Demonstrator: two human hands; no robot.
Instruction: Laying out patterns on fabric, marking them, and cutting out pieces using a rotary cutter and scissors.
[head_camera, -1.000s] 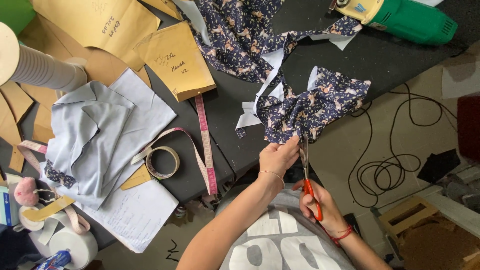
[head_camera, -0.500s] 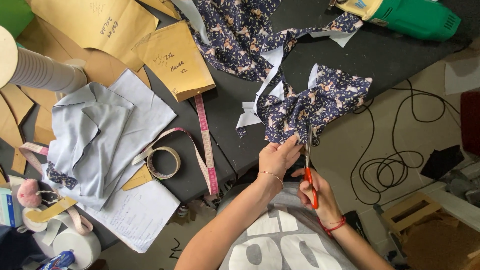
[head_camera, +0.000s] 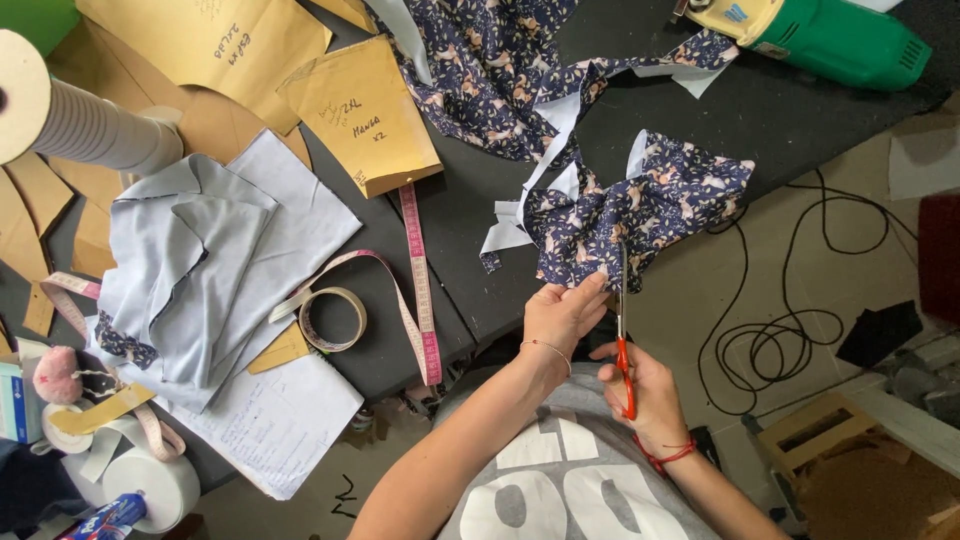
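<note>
The left hand is pinching the lower edge of a navy floral fabric piece, fingers clamped together on the cloth. The piece is hanging over the near edge of the black table. The right hand is gripping orange-handled scissors, fingers closed through the handles, with the blades pointing up into the fabric. A pink measuring tape is lying near that edge, left of the hands.

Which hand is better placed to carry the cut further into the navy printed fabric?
The right hand. It holds the orange-handled scissors, whose blades already reach the navy printed fabric piece at its lower edge. The left hand pinches that edge beside the blades, so it suits steadying the cloth.
</note>
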